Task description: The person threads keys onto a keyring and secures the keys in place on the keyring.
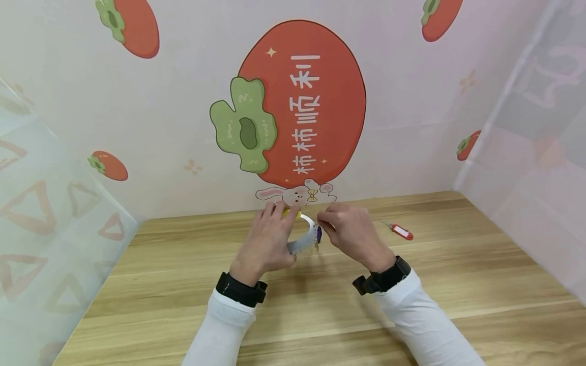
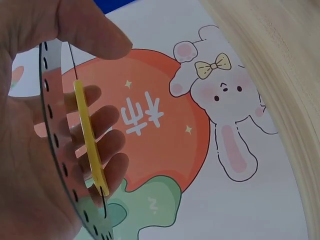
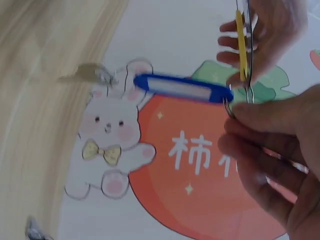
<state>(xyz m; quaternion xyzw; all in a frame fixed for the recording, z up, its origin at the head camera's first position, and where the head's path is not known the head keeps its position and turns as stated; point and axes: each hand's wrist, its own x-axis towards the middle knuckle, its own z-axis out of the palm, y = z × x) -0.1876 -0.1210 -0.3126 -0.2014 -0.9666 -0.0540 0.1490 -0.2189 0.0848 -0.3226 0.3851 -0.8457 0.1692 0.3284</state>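
My left hand point(image 1: 270, 241) holds a large hoop, a perforated metal band point(image 1: 302, 245) with a yellow handle piece point(image 2: 90, 137). In the left wrist view, the thumb lies across the band and the other fingers show behind the yellow piece. At the hoop's right side, my right hand point(image 1: 350, 234) pinches the small metal ring point(image 3: 229, 107) of a blue key tag point(image 3: 182, 88). This tag has a white label and hangs down close beside the band. A small key point(image 1: 316, 246) hangs below it, blurred in the right wrist view.
On the wooden table point(image 1: 183, 305), to the right of my right hand, lies a red key tag point(image 1: 402, 232) with a key point(image 1: 386, 222) attached. A wall sheet point(image 1: 183, 101) printed with persimmons and a rabbit rises at the table's back edge. More sheets stand at both sides.
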